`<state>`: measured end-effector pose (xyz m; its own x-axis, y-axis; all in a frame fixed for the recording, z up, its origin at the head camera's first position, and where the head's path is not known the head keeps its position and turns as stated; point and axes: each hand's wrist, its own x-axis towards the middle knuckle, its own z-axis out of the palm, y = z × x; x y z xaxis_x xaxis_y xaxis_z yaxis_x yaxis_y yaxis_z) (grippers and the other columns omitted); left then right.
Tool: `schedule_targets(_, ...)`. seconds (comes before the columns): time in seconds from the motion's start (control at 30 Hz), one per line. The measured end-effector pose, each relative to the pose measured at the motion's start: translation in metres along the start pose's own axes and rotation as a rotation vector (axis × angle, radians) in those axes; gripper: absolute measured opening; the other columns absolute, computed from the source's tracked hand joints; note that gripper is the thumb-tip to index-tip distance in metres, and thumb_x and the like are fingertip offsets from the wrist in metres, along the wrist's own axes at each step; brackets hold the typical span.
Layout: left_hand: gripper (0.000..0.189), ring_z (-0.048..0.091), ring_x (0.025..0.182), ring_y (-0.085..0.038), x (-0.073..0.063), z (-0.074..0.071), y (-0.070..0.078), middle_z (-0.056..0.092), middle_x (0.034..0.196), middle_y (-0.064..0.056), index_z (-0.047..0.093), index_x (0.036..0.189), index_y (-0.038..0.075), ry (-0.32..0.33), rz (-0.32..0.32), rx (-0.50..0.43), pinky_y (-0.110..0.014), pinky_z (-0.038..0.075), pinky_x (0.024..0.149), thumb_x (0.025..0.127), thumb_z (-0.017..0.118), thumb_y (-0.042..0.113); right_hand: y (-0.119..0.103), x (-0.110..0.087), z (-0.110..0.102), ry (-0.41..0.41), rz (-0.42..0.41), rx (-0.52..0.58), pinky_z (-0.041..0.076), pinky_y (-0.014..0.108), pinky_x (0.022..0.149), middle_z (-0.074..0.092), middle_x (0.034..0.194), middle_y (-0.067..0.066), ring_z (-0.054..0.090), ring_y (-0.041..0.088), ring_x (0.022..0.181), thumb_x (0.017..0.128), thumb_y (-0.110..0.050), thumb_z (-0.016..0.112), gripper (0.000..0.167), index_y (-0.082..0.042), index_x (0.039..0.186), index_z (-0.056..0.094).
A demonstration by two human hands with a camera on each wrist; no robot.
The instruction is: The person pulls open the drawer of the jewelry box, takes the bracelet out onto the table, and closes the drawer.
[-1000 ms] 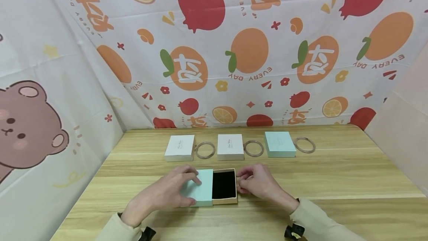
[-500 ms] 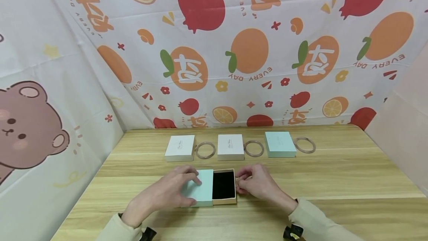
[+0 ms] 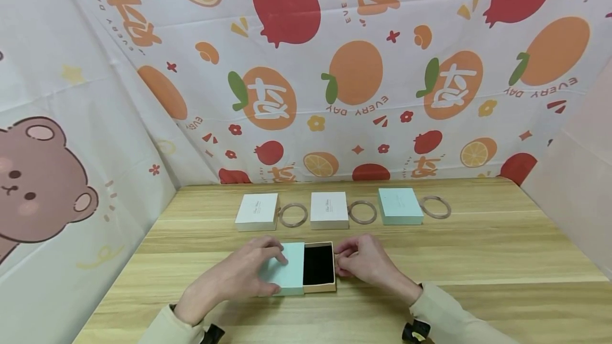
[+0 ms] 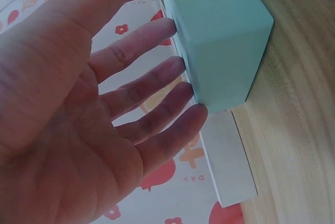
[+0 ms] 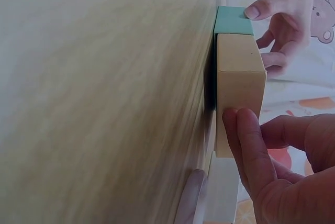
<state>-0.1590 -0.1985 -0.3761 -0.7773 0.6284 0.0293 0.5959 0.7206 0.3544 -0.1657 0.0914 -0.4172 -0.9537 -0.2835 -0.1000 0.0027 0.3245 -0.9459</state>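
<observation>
In the head view a mint slide-out box (image 3: pixel 292 267) lies on the table, its tan drawer (image 3: pixel 319 289) with black lining (image 3: pixel 319 264) partly out to the right. My left hand (image 3: pixel 246 269) rests over the mint sleeve, thumb at the near edge. In the left wrist view its fairly straight fingers (image 4: pixel 157 106) touch the sleeve's edge with their tips. My right hand (image 3: pixel 365 259) is at the drawer's outer end. The right wrist view shows its extended fingers (image 5: pixel 251 140) pressing flat against the drawer's end face (image 5: pixel 242 90).
Behind, in a row, stand a white box (image 3: pixel 257 211), a bangle (image 3: pixel 293 215), another white box (image 3: pixel 329 209), a second bangle (image 3: pixel 362 212), a mint box (image 3: pixel 400 206) and a third bangle (image 3: pixel 435 207). A fruit-print cloth (image 3: pixel 354 137) hangs behind the wooden table (image 3: pixel 454 259).
The drawer has slid slightly left into the mint sleeve, and my right hand has moved left along with it. My left hand has stayed in place.
</observation>
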Motion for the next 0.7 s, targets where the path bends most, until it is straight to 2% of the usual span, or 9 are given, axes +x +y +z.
schedule_targets(0.7, 0.034, 0.060, 0.111, -0.022, 0.0003, -0.0008, -0.0010, 0.063, 0.123, -0.003, 0.073, 0.104, 0.019, 0.020, 0.018, -0.003, -0.041, 0.052, 0.094, 0.074, 0.088, 0.027, -0.0010, 0.0039, 0.0066, 0.012, 0.019, -0.004, 0.061, 0.030, 0.064, 0.070, 0.079, 0.007, 0.072, 0.015, 0.068, 0.086, 0.002, 0.069, 0.015, 0.004, 0.101, 0.073)
